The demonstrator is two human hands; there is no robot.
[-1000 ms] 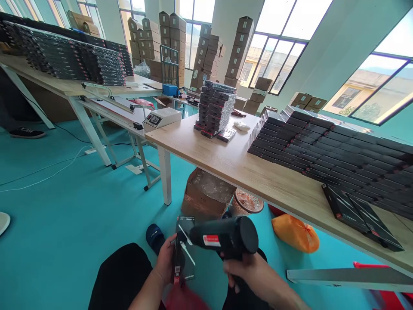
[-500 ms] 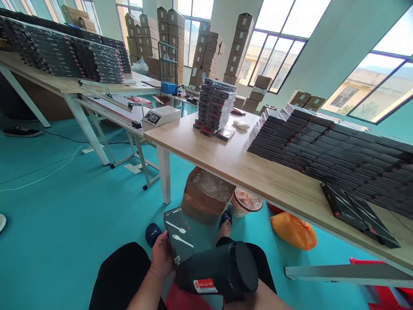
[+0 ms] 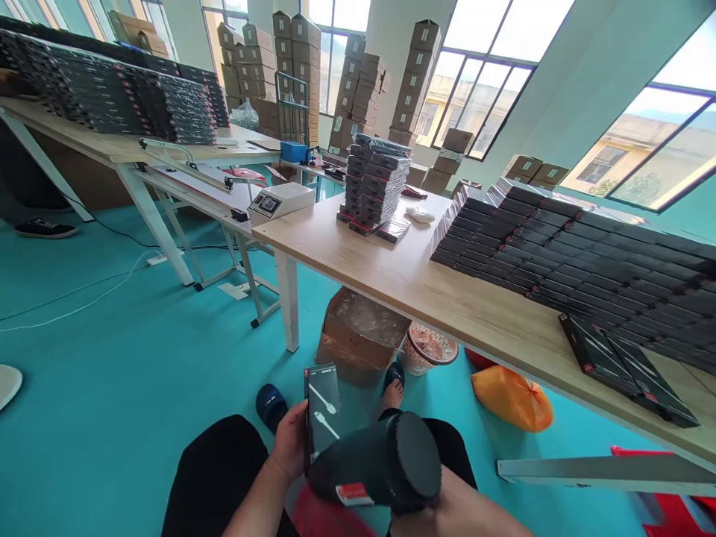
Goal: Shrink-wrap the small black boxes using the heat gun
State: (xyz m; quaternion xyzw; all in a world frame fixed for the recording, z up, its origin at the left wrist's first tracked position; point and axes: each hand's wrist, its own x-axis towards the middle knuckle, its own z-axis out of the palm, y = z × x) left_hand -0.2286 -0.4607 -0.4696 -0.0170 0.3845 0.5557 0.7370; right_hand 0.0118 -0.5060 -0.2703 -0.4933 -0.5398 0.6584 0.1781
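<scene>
My left hand (image 3: pixel 289 446) is closed on the left edge of a slim black cable box (image 3: pixel 324 409). Pictures of white cable plugs show on its front, and the box is held upright over my lap. In my right hand (image 3: pixel 428 518) is a black heat gun (image 3: pixel 374 462) with a red and white label. Its round back end faces up toward me, while its barrel points left at the lower part of the box and hides that part. Most of my right hand's fingers are hidden under the gun.
A wooden table (image 3: pixel 391 276) runs across in front, bearing stacked black boxes (image 3: pixel 559 246) and a smaller wrapped stack (image 3: pixel 374 183). Beneath it are a carton of clear film (image 3: pixel 358 335), a patterned bin (image 3: pixel 428 349) and an orange bag (image 3: pixel 512 399). A person's shoe (image 3: pixel 45 227) shows far left.
The cable box has turned more upright and moved slightly right, and now shows its narrow left side. The heat gun has tilted a little, with its label lower and less visible.
</scene>
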